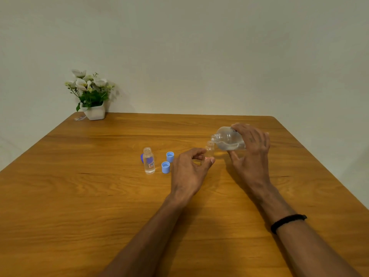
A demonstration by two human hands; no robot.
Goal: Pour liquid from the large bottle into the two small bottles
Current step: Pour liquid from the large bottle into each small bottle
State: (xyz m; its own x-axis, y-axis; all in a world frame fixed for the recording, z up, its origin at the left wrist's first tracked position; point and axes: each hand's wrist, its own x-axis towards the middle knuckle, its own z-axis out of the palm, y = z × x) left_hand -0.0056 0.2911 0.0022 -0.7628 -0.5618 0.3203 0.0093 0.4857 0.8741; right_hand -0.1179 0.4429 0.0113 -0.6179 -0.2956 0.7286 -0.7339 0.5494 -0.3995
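Note:
My right hand (252, 148) grips the large clear bottle (227, 138), tipped on its side with its open mouth pointing left, right above the neck of a small clear bottle (209, 149). My left hand (189, 168) holds that small bottle upright between thumb and fingers; its lower part is hidden by my fingers. Liquid lies in the lower side of the large bottle. A second small clear bottle (149, 161) stands upright and uncapped to the left, with liquid in it.
Two light blue caps (170, 156) (165, 167) lie open side up between the small bottles, and a darker blue cap (142, 158) shows behind the left one. A white pot of flowers (93, 110) stands at the wooden table's (99, 196) far left corner.

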